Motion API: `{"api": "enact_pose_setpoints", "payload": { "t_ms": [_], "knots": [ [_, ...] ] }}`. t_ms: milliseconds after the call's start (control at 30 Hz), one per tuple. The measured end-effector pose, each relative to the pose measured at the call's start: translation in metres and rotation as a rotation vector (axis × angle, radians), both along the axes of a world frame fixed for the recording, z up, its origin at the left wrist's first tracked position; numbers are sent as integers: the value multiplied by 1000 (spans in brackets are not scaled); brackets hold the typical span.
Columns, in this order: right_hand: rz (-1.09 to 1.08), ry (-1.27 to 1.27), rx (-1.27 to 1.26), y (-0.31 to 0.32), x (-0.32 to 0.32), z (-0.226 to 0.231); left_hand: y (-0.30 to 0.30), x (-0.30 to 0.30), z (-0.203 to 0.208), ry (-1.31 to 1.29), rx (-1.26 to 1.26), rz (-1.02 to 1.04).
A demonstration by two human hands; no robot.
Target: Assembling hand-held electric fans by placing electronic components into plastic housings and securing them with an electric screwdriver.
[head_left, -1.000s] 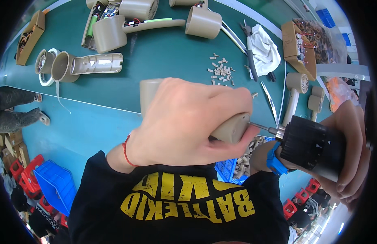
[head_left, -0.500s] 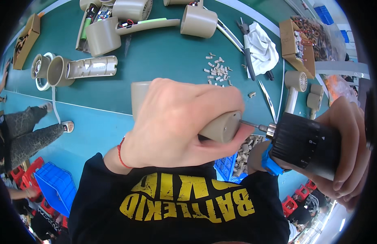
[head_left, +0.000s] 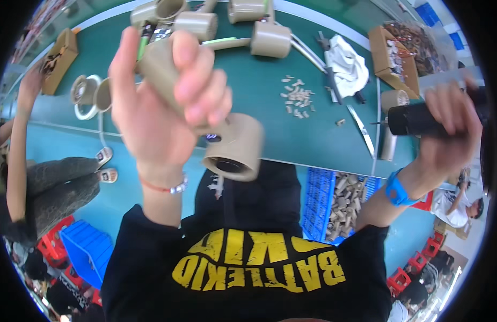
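The beige device [head_left: 243, 137] slants left of the parts pile [head_left: 298, 99], handle [head_left: 161, 75] up-left, open mouth toward the wearer; the left hand [head_left: 156, 121] grips the handle; right of the pile, the right hand [head_left: 455, 115] clasps a black driver [head_left: 407, 121], bit leftward; tweezers [head_left: 361, 130] lie between.

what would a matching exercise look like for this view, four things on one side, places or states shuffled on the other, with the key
Column one
1. left hand
2. right hand
3. white cloth
4. blue basket right of centre

Column two
a. lying on the green table
b. holding the beige device by its handle
c. filled with beige parts
d. gripping the black screwdriver

Pairs: 1-b, 2-d, 3-a, 4-c
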State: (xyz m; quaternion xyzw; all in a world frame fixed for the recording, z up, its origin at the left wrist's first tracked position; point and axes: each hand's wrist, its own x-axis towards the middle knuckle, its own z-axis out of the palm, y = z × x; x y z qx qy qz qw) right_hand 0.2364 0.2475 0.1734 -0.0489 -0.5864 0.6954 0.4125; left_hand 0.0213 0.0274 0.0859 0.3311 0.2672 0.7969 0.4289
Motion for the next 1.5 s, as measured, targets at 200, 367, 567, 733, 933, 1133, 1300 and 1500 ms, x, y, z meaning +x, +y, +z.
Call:
{"api": "enact_pose_setpoints", "payload": {
  "t_ms": [200, 367, 567, 733, 933, 1133, 1300, 1500],
  "knots": [
    [-437, -1060, 576, 80, 1, -85, 13, 1, -20, -858, 157, -261],
    [-389, -1068, 565, 78, 1, -101, 4, 16, -6, -798, 115, -114],
    [-413, -1012, 645, 87, 4, -119, -1, 20, 4, -535, 184, -117],
    [-716, -870, 951, 31, -5, -93, -1, 26, 8, -480, 196, -115],
    [368, -447, 327, -92, -6, -82, 7, 36, 8, -567, 200, -81],
    [251, -521, -126, -137, -17, -112, 7, 49, 8, -566, 211, 20],
    [183, -230, -210, -153, -21, -127, 17, 59, 6, -487, 104, 136],
    [324, -363, -347, -151, 2, -124, 19, 80, 13, -485, 17, 292]
  ]
}}
